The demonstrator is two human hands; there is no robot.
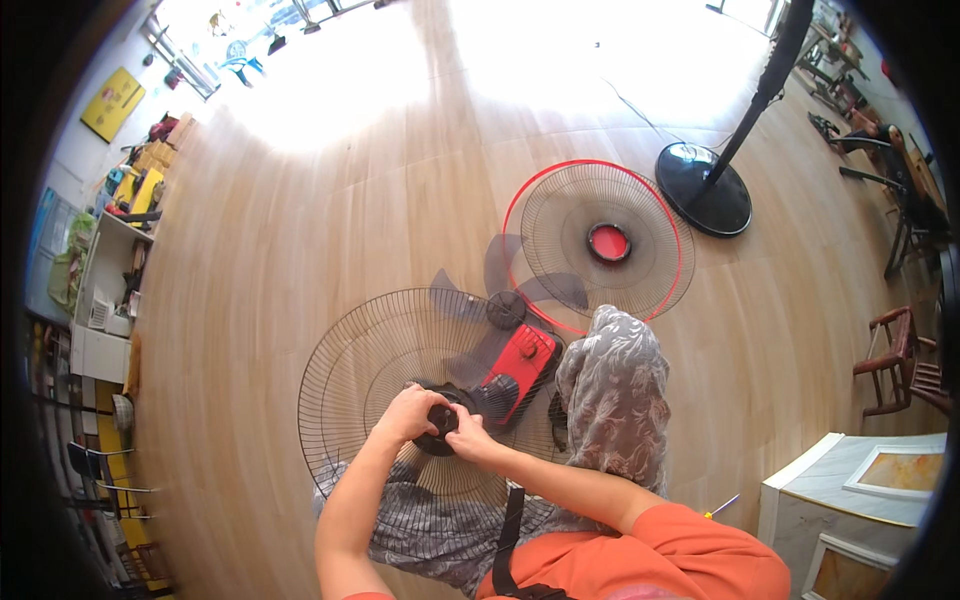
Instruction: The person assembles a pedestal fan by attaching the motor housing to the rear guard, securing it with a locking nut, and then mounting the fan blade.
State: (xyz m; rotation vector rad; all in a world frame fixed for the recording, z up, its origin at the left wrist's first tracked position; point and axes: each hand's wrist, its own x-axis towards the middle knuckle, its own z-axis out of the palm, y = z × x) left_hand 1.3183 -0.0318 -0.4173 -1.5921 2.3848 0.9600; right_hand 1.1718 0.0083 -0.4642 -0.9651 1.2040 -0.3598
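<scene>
Down on the wooden floor (300,230), seen from my head camera, I count two round wire fan guards. One is the dark guard (350,370) lying across my lap; the other is the red-rimmed guard (600,240) lying flat just beyond it, with a red cap at its centre. Between them sits one translucent grey fan blade (500,300), which I make out as four or five vanes, resting against the red motor housing (520,365). One black fan stand (705,185) rises from its round base farther off to the right, well apart from me. One small screwdriver with a yellow handle (722,506) lies on the floor by my right knee.

Nothing here serves as a container; the dark guard merely has the black round hub (436,432) sitting at its centre.

My left hand (408,415) is curled over the top left of that hub, fingers bent around its edge and closed on it. My right hand (470,435) presses in from the right side, fingers pinched against the same hub. Both hands touch it together, directly over my patterned grey trousers (615,390).
</scene>
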